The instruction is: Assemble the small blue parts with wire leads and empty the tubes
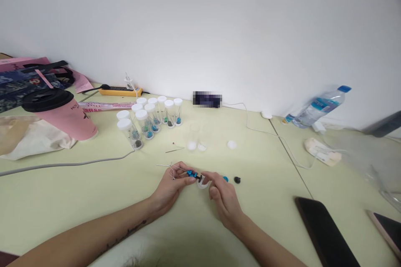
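My left hand (171, 185) pinches a small blue and black spool-like part (191, 173) between thumb and fingers. A thin metal rod (163, 165) with pale thread stretches leftward from that hand. My right hand (226, 200) is held with its index finger reaching to the black end of the part; its thumb stands apart and no held thing shows. Between the hands lies a translucent white ring-like piece (203, 184), partly covered by fingers. Just right of my right hand are a small blue piece (226, 179) and a black piece (237, 180).
Several white-capped clear tubes (149, 134) stand at the left, beyond a grey cable (78, 163). White round lids (232, 144) and a needle-like item (172, 150) lie ahead. A pink cup (67, 114), a tilted water bottle (322, 107) and a dark phone (326, 229) flank the area.
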`<state>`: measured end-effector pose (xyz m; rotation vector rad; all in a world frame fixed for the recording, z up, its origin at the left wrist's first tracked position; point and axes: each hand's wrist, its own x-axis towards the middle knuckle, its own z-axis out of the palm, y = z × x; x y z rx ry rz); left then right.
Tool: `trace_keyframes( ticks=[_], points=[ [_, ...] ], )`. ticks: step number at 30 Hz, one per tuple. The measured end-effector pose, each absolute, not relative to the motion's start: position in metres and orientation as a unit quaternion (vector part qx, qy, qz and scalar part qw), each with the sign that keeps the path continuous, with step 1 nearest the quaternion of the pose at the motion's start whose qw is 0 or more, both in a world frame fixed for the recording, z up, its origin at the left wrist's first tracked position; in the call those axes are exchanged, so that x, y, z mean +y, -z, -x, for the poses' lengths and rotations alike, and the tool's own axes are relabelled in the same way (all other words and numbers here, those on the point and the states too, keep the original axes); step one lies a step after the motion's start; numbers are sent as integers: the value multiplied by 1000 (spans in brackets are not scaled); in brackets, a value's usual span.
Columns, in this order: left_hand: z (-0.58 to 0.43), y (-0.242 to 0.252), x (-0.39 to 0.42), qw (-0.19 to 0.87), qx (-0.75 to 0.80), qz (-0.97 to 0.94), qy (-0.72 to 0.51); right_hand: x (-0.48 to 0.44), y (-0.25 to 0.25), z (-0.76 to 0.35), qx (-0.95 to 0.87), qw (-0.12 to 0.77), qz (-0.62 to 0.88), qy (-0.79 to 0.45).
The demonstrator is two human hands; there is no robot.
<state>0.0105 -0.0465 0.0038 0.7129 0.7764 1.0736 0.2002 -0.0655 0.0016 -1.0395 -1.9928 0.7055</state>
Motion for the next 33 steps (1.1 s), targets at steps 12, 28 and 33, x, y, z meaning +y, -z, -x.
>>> trace_keyframes(
  ticks=[12,28,33],
  points=[
    [-11,-3,-47,727,354,-325,-491,-66,2,-201,-773,372,420,-295],
    [-10,-1,-45,731,346,-322,-492,-65,-3,-200,-772,381,409,-302],
    [-10,0,-46,732,344,-326,-489,-65,-2,-200,-775,379,406,-302]
  ],
)
